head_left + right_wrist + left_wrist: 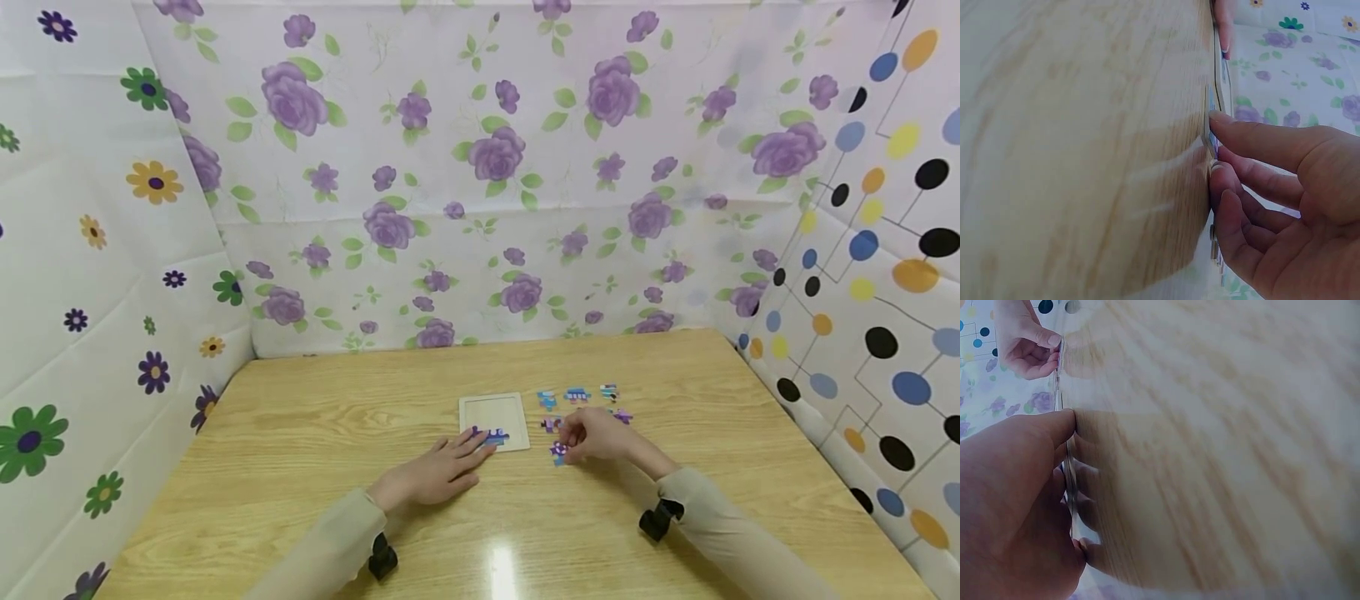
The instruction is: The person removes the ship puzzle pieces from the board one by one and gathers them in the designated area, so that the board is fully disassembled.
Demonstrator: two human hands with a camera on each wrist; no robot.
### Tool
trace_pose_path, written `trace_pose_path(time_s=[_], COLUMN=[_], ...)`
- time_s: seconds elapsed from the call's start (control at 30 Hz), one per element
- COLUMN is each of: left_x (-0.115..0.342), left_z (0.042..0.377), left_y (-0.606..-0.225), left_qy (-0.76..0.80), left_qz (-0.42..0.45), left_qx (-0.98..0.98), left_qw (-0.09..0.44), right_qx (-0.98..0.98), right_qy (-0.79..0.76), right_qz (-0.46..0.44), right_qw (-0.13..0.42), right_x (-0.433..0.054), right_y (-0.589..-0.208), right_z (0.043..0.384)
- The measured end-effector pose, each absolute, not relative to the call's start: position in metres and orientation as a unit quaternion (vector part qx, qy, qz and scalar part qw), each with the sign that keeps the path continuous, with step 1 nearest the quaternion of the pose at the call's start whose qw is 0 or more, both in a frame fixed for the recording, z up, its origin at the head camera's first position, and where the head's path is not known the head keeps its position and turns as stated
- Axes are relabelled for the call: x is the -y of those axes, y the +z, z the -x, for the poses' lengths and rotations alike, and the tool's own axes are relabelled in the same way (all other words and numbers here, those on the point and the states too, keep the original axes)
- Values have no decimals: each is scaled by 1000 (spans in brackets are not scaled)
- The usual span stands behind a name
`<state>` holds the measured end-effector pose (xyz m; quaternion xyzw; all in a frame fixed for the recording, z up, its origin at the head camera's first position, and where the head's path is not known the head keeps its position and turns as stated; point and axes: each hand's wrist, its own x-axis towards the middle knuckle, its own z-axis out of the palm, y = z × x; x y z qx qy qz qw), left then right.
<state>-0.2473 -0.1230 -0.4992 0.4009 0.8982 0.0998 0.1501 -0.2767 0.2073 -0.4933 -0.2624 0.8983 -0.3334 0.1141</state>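
A square wooden puzzle tray (462,414) lies on the table, with joined purple and blue jigsaw pieces (497,437) along its near edge. My left hand (438,473) lies with fingers extended, their tips on the tray's lower left corner and the pieces there. To the right of the tray, my right hand (602,435) pinches a purple and blue jigsaw piece (558,450) between thumb and fingers. In the right wrist view this piece (1209,122) tilts slightly, one edge off the tabletop. Fingers partly hide it in the head view.
Loose jigsaw pieces lie right of the tray: a blue one (547,400), a blue and pink one (577,395), a striped one (609,392), and purple ones beside the right hand (551,425). The wooden table (360,400) is enclosed by patterned cloth (450,250) at the back and sides.
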Motion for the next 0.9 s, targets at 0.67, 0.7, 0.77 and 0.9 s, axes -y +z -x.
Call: trace_pose_path(time_s=[0.67,0.7,0.77,0.9], left_x=[123,123,123,123], left_z=[247,247,247,247], left_y=[-498,-498,-499,-499], left_qy=[93,93,91,95], left_qz=[-401,-401,-400,-400], left_qx=[-899,-899,-900,-899], left_qw=[148,148,148,148], right_qx=[-898,-898,-899,-901], right_qy=[-341,-341,-339,-337], right_qz=[253,253,251,248], right_qw=[117,117,116,113], right_x=[-209,-209,-209,-210], right_y=[-492,-492,-492,-492], right_z=[275,275,275,276])
